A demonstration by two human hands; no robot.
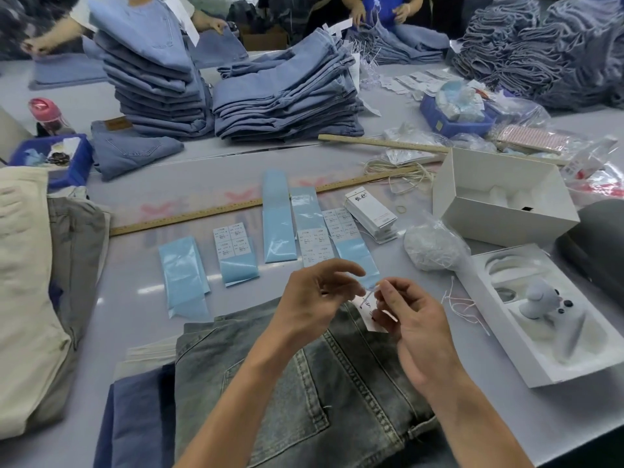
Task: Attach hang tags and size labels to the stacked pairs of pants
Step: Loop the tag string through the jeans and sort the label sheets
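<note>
The hang tag (pixel 369 315) lies between both hands over the grey jeans (pixel 304 383); right hand (pixel 410 329) pinches, apparently, its string, left hand (pixel 310 298) loosely curled, nothing visibly held

Grey washed jeans (pixel 304 383) are lying by navy pants (pixel 141 417); pale blue label strips (pixel 184 271), white hang tags (pixel 371 211) and blue bins (pixel 72 163) are showing.

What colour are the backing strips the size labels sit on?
Light blue backing strips, glossy, with white size labels; clearest in the head view.
</note>
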